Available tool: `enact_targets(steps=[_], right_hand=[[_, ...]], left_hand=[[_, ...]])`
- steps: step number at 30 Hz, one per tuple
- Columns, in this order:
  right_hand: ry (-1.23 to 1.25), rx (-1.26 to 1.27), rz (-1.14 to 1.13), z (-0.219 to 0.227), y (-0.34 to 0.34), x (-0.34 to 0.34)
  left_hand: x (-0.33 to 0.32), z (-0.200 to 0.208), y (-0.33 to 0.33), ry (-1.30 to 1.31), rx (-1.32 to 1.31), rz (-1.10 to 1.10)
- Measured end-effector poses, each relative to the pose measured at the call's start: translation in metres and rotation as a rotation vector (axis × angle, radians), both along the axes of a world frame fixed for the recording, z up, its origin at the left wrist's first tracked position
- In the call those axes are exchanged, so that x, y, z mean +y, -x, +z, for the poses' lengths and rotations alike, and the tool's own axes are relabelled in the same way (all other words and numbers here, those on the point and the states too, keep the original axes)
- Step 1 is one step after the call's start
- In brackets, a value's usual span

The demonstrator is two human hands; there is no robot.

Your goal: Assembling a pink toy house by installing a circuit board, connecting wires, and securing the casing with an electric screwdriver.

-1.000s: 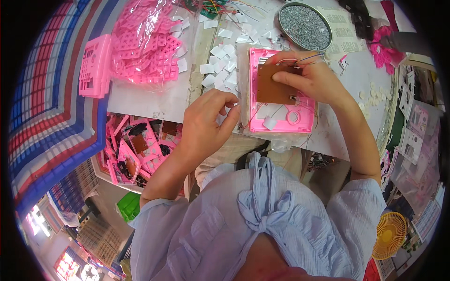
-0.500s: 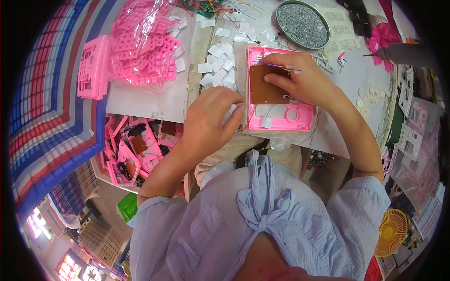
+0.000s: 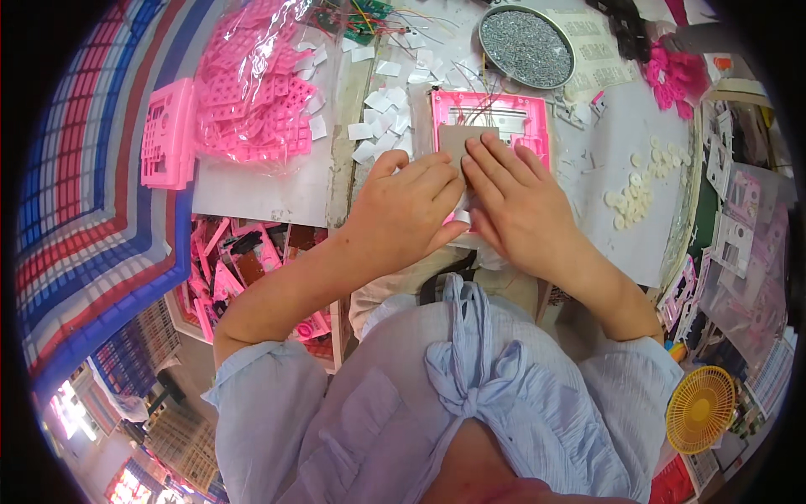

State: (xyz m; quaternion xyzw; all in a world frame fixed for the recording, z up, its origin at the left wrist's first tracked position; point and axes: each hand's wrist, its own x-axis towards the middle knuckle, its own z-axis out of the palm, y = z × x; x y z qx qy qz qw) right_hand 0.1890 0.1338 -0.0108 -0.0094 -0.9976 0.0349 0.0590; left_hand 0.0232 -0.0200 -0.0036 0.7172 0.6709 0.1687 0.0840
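Note:
A pink plastic case [image 3: 536, 111] lies on the table in front of me, with a brown circuit board [image 3: 457, 137] in it and thin wires [image 3: 480, 113] at the board's far edge. My right hand [image 3: 522, 202] rests on the board with its fingers stretched out flat. From the left, my left hand [image 3: 407, 206] reaches the same board, fingers loosely bent and thumb apart, with nothing visible held. Both hands hide the near part of the case and board.
Beyond the case stands a round dish of small grey screws [image 3: 527, 49]. White square pieces [image 3: 384, 118] lie left of it, near a bag of pink parts [image 3: 252, 92]. Small white round parts [image 3: 635, 195] are scattered at right. A box of pink and black pieces [image 3: 243, 260] sits below the table edge.
My right hand has left its pinch at the board's edge and lies flat on it. The board has turned and shifted. My left hand has moved right onto it.

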Motion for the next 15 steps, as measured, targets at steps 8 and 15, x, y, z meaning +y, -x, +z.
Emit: enact_targets(steps=[8, 15], right_hand=[[0.406, 0.108, 0.118, 0.051, 0.008, 0.045], [0.741, 1.441, -0.430, 0.102, 0.005, 0.217]], left_hand=[[0.040, 0.043, 0.016, 0.304, -0.064, -0.128], [0.224, -0.006, 0.070, -0.208, 0.105, -0.066]])
